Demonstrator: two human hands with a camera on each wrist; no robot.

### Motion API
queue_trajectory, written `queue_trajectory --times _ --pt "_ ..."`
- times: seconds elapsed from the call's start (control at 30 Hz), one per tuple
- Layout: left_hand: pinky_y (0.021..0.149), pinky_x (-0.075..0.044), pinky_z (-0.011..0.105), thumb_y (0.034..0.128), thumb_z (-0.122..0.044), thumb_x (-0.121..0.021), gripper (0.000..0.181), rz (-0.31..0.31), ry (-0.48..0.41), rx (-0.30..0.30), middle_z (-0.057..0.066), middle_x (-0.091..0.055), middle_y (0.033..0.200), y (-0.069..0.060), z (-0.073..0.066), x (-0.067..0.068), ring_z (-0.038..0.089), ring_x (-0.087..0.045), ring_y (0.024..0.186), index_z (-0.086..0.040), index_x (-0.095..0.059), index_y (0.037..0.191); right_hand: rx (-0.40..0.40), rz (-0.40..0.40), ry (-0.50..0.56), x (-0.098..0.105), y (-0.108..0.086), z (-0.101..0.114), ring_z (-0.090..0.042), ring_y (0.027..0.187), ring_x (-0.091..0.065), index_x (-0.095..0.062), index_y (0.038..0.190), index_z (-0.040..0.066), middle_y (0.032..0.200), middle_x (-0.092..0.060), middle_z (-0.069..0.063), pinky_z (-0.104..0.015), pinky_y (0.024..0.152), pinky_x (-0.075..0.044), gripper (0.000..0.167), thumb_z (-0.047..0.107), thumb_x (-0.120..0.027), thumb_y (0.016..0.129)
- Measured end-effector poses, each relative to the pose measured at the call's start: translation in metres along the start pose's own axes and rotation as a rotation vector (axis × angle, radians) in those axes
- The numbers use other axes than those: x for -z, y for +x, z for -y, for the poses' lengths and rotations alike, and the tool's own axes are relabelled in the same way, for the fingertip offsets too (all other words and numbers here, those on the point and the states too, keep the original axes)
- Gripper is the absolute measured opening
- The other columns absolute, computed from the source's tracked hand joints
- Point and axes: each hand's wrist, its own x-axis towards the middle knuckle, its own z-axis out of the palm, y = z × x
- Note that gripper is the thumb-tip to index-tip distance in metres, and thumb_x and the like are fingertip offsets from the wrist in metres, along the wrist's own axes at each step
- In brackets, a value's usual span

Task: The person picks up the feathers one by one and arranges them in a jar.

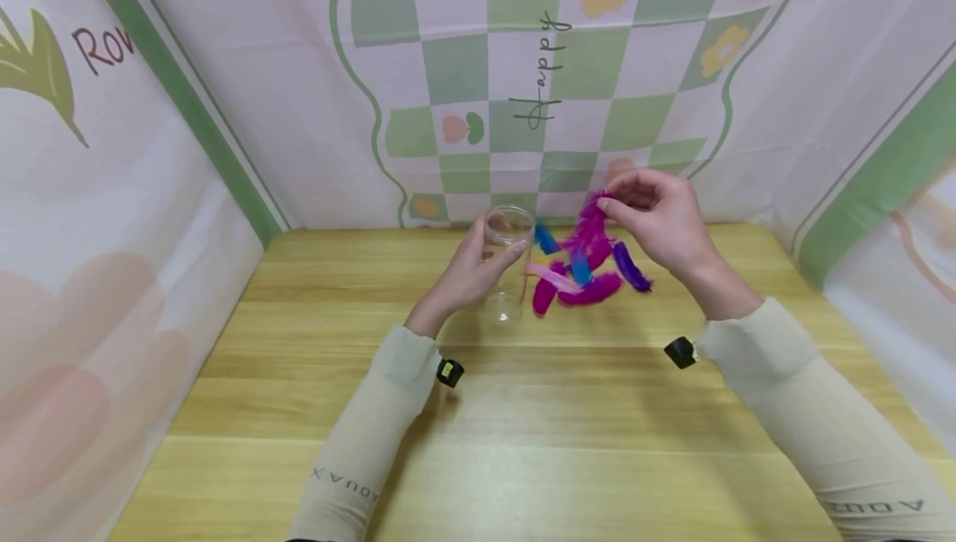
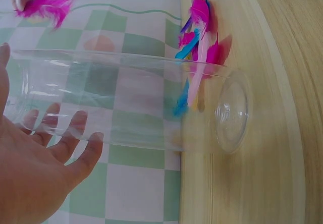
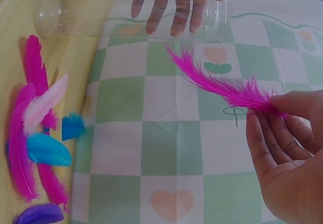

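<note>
A clear, transparent jar (image 1: 504, 285) stands upright on the table, its mouth upward. My left hand (image 1: 478, 264) grips it near the top, fingers behind and thumb in front. To the right, my right hand (image 1: 660, 218) pinches a magenta feather (image 3: 217, 85) between thumb and fingertips, above the table and beside the jar. Below it lies a loose pile of feathers: magenta ones (image 1: 590, 290), a pale pink one (image 1: 554, 278), blue ones (image 3: 49, 150) and a purple one (image 1: 631, 267). Through the wall, the jar (image 2: 136, 103) shows nothing inside.
The wooden table (image 1: 523, 442) runs up to a checkered, printed cloth (image 1: 515, 69) hanging behind it. More printed cloth hangs at the left (image 1: 97, 276) and right sides. The feather pile lies near the table's back edge, right of the jar.
</note>
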Motion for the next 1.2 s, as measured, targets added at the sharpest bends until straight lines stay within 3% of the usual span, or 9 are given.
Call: queue_trajectory --times 0.47,1.2 --pt "0.106 -0.046 0.041 0.1026 -0.044 -0.061 0.061 0.001 0.001 -0.007 0.004 -0.049 0.140 0.000 0.000 0.001 0.021 -0.052 0.122 -0.012 -0.036 0.149 0.020 0.032 -0.022 -0.002 0.005 0.010 -0.013 0.089 -0.069 -0.073 0.104 0.003 0.107 -0.071 -0.012 -0.016 0.078 -0.055 0.014 0.015 -0.074 0.096" --pt "0.106 -0.046 0.041 0.1024 -0.045 -0.060 0.063 0.009 -0.002 -0.007 0.005 -0.049 0.142 0.000 0.002 0.001 0.021 -0.053 0.123 -0.012 -0.035 0.150 0.032 0.038 -0.051 -0.012 0.009 0.020 -0.015 0.089 -0.068 -0.072 0.105 0.003 0.101 -0.073 -0.005 -0.018 0.079 -0.055 0.019 0.019 -0.073 0.097"
